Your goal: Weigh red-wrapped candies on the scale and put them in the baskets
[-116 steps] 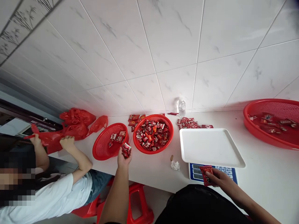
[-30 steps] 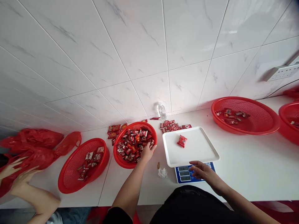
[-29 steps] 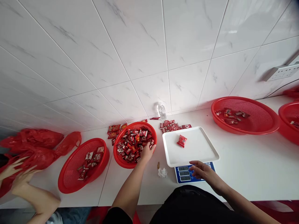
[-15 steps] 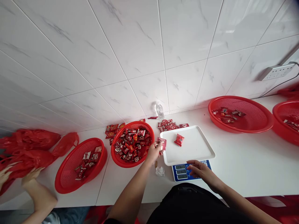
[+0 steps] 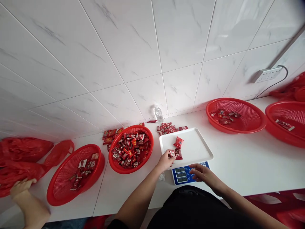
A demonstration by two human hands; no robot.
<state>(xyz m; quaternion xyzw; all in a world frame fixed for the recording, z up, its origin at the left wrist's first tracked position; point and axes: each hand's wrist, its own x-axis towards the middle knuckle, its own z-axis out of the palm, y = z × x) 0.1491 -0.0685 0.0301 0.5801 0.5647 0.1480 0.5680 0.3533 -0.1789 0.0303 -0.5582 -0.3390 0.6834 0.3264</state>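
My left hand reaches over the near edge of the white scale tray, its fingers pinched on red wrapped candies that touch the tray. One more red candy lies further in on the tray. My right hand rests on the blue panel of the scale, fingers spread, holding nothing. A red basket full of candies stands just left of the tray.
A second red basket with a few candies stands at the left. Two large red baskets stand at the right. Loose packets and a water bottle stand by the wall. Another person's hand holds red bags.
My left hand took candies from the full basket and carried them right onto the scale tray. My right hand stayed on the scale panel. The view shifted rightwards.
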